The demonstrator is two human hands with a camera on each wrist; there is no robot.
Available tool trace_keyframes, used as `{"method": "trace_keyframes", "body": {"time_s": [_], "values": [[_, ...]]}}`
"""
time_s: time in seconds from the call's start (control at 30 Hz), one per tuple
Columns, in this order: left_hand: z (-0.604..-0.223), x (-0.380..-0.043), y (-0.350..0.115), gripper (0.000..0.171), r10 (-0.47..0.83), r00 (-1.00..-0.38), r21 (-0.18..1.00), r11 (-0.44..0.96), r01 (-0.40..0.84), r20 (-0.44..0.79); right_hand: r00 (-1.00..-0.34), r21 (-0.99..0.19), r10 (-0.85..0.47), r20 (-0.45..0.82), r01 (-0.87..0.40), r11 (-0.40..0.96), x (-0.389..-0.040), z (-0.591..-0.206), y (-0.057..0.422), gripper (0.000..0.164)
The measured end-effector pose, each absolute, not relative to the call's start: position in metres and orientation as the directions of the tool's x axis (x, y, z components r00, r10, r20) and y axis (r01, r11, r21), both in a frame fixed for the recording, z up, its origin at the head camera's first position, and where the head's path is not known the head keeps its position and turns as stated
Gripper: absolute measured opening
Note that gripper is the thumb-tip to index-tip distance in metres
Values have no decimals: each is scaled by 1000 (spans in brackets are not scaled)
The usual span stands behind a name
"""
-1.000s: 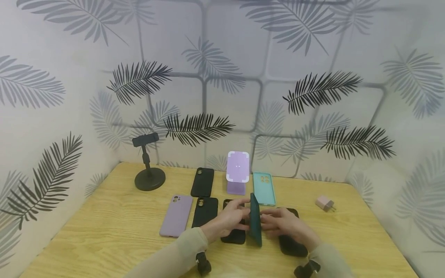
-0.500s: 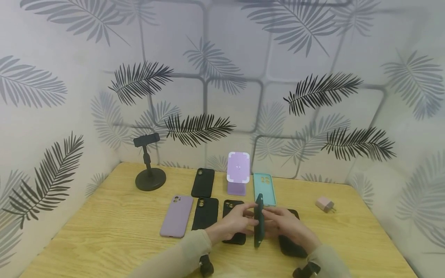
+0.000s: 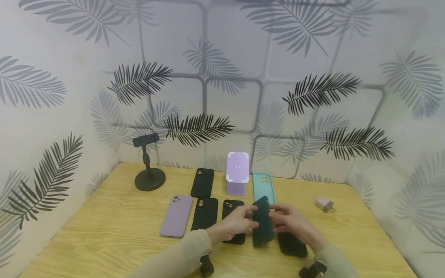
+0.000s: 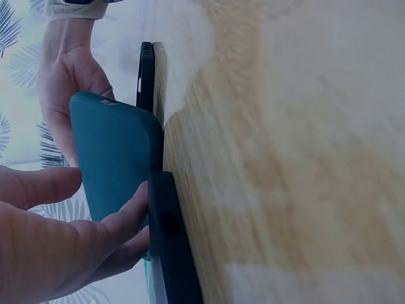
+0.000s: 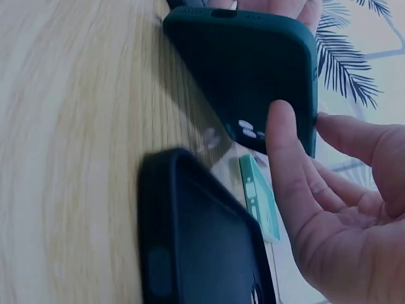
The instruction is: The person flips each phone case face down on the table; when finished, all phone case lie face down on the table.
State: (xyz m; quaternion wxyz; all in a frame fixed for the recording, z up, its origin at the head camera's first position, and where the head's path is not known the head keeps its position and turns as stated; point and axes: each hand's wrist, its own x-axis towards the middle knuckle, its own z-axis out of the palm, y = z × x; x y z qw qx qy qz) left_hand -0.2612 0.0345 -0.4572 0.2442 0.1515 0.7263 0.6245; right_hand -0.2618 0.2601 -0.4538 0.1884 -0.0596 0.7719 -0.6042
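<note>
A dark green phone case (image 3: 263, 224) is tilted up on edge between both hands. My left hand (image 3: 234, 223) holds it from the left; in the left wrist view the thumb lies by the upper edge of the case (image 4: 117, 152) and the fingers by its lower edge. From the other side, my right hand (image 3: 295, 224) pinches the rim: in the right wrist view the thumb presses outside and a finger reaches into the hollow of the case (image 5: 253, 69). Black phone cases lie under the hands, one left (image 3: 238, 236) and one right (image 3: 292, 245).
A lilac case (image 3: 176, 216) and two more black cases (image 3: 202, 182) (image 3: 205, 212) lie left. Behind stand a lilac phone stand (image 3: 238, 168) and a black phone holder (image 3: 149, 179). A turquoise case (image 3: 263, 187) lies beyond the hands, and a pink charger (image 3: 324, 203) sits to the right.
The green case has turned from edge-on to showing its broad face to the head camera. My right hand has shifted slightly right. The other cases have stayed in place.
</note>
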Motion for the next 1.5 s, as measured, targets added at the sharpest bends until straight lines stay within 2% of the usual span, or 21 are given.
{"method": "trace_keyframes", "body": {"time_s": [0.5, 0.73, 0.97, 1.3, 1.5], "values": [[-454, -259, 34, 54, 529, -834, 967, 254, -20, -156, -942, -942, -251, -224, 143, 304, -259, -460, 272, 53], [-455, -260, 32, 50, 512, -842, 955, 296, -11, -169, -951, -909, -215, -220, 121, 398, -256, -460, 270, 47], [-451, -256, 32, 52, 520, -843, 933, 354, 69, -135, -954, -873, -192, -232, 117, 474, -253, -456, 266, 39], [-449, -253, 31, 54, 526, -841, 934, 349, 77, -127, -951, -886, -223, -216, 94, 454, -253, -457, 268, 39], [-450, -254, 37, 51, 504, -860, 939, 328, 105, -80, -946, -925, -278, -168, 53, 377, -256, -461, 280, 40]]}}
